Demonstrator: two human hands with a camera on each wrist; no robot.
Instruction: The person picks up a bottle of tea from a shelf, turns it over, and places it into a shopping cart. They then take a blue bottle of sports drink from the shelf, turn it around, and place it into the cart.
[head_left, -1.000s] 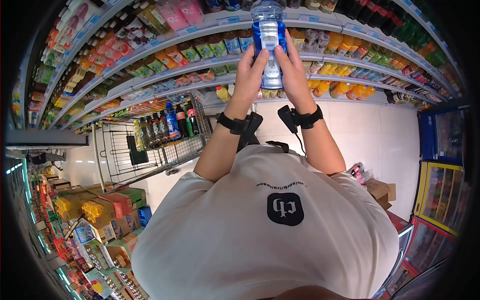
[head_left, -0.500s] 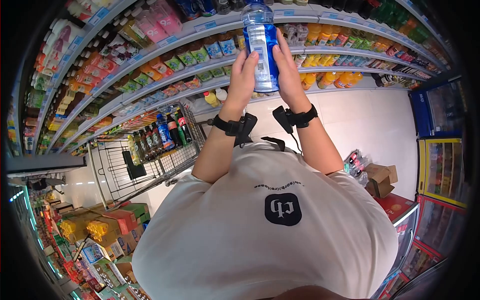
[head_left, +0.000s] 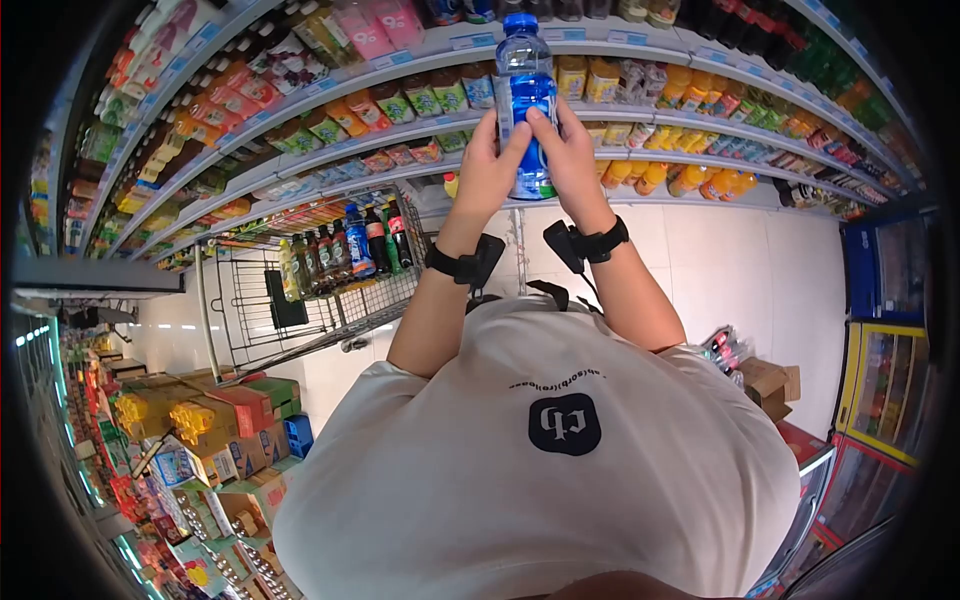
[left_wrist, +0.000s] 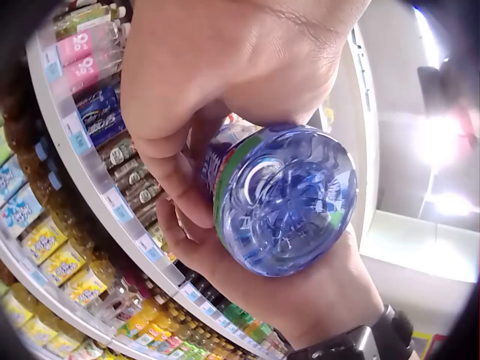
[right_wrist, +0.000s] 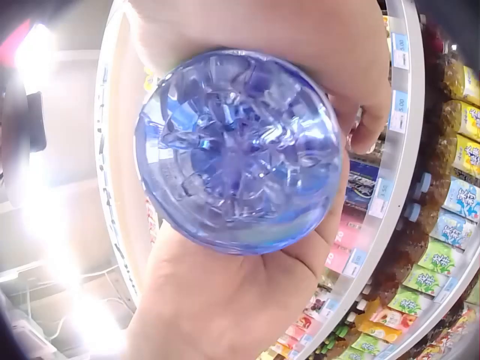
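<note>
1. Both hands clasp one blue drink bottle [head_left: 527,100] held upright in front of the shelves [head_left: 640,115]. The left hand [head_left: 487,170] wraps its lower body from one side, the right hand [head_left: 572,165] from the other, fingers curled round the label and thumbs meeting across the side that faces the person.

2. From the left wrist view the bottle's ribbed base [left_wrist: 289,199] fills the space between the two palms; the right wrist view shows the same base [right_wrist: 240,150] seated against the right palm, with fingertips curling over its far edge.

3. Compared with half a second ago, the white printed panel of the label has turned away and the plain blue face now shows towards the person. The bottle has also come a little lower and nearer. My reading: it has been rotated in the grip, as if being looked over all round.

4. Just beyond the grip stand rows of juice and tea bottles on the shelves.

5. Below and to the left of the hands stands a wire shopping cart [head_left: 300,310] with several bottles [head_left: 340,250] lined along its far side.
</note>
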